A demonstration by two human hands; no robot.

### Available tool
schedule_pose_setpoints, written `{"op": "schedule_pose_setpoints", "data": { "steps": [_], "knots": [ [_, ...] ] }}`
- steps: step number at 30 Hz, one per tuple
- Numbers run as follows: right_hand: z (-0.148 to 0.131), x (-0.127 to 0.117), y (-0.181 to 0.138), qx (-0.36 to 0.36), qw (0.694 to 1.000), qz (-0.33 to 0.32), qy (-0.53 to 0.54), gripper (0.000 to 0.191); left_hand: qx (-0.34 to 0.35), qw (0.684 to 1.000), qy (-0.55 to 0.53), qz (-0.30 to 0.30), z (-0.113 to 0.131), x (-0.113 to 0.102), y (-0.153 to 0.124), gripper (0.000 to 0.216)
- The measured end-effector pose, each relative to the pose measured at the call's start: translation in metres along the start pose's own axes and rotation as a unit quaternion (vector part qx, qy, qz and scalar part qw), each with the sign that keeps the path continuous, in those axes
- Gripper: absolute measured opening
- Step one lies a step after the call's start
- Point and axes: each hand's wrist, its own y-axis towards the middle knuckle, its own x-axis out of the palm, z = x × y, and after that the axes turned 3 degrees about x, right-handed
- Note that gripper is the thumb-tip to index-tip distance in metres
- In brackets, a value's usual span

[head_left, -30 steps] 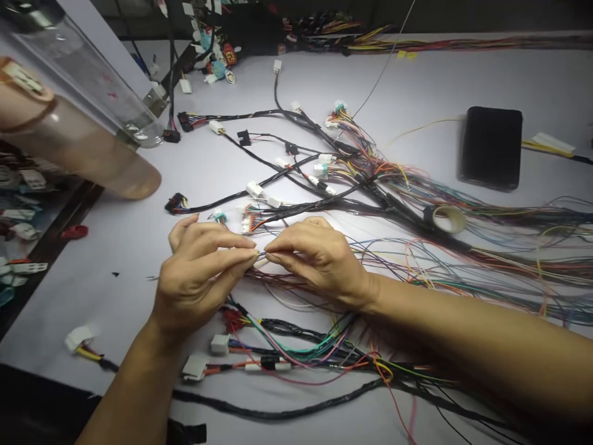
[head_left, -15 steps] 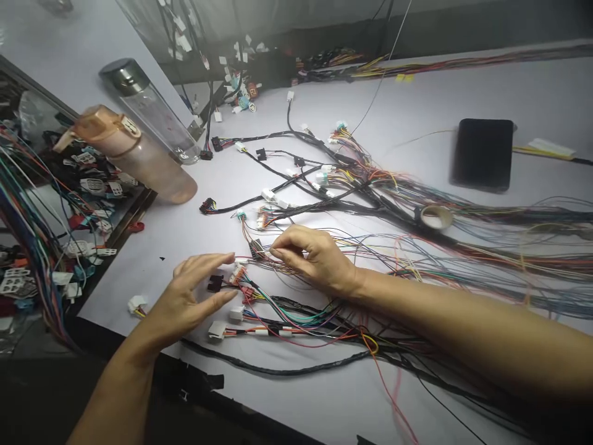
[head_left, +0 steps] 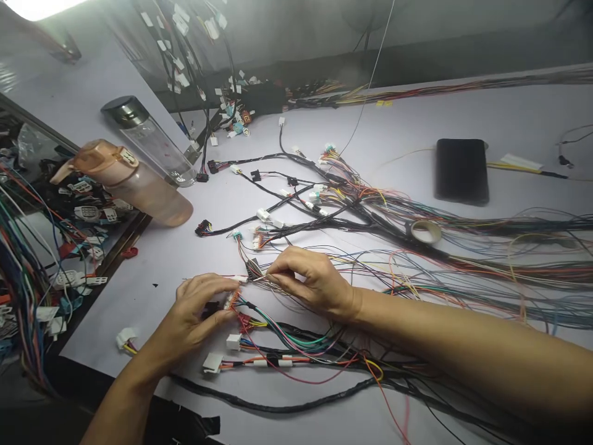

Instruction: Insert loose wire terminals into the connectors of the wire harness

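Between the thumb and fingers of my left hand (head_left: 192,315) is a small white and orange connector (head_left: 231,300), with green, pink and other wires running off its right side. My right hand (head_left: 317,284) pinches a thin light-coloured wire (head_left: 260,277), whose end points left toward that connector. Just behind the wire's end lies a dark grey connector (head_left: 252,268). A red connector (head_left: 244,321) sits below my left fingertips. Nearer me are a white connector (head_left: 234,342) and a larger white connector (head_left: 213,363) on wrapped wires.
Taped harness branches (head_left: 333,216) spread behind my hands, beside a tape roll (head_left: 440,233). A peach bottle (head_left: 143,185) and a clear bottle (head_left: 160,145) lie at left. Loose connectors fill a bin (head_left: 83,213). A black flat object (head_left: 461,170) rests at right.
My left hand has moved right and closed on the white and orange connector. My right hand still pinches the wire, now closer to that connector. The whole view has shifted slightly.
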Motion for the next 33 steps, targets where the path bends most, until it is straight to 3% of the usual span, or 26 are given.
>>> {"op": "schedule_pose_setpoints", "data": {
  "steps": [5,8,11,16,22,25,33],
  "knots": [
    [-0.004,-0.004,0.004,-0.025,0.999,0.027,0.008,0.010,-0.002,0.978,-0.202,0.045,0.018,-0.004,0.015,0.037],
    [-0.006,-0.007,0.007,-0.036,0.998,0.043,-0.002,0.011,-0.010,0.942,-0.316,0.115,0.026,0.003,0.033,0.032],
    [-0.008,-0.011,0.011,-0.039,0.997,0.062,-0.018,0.012,-0.070,0.895,-0.415,0.150,0.030,0.013,0.048,0.038],
    [-0.007,-0.015,0.013,-0.081,0.989,0.095,-0.078,0.012,-0.136,0.855,-0.475,0.160,0.033,0.027,0.054,0.045],
    [-0.003,-0.018,0.012,-0.136,0.973,0.081,-0.169,0.014,-0.210,0.802,-0.540,0.145,0.040,0.037,0.046,0.046],
    [0.000,-0.017,0.011,-0.125,0.976,0.076,-0.163,0.013,-0.212,0.807,-0.534,0.133,0.039,0.038,0.042,0.050],
    [0.002,-0.012,0.010,-0.071,0.989,0.055,-0.118,0.014,-0.140,0.866,-0.466,0.113,0.035,0.036,0.044,0.038]
  ]
}}
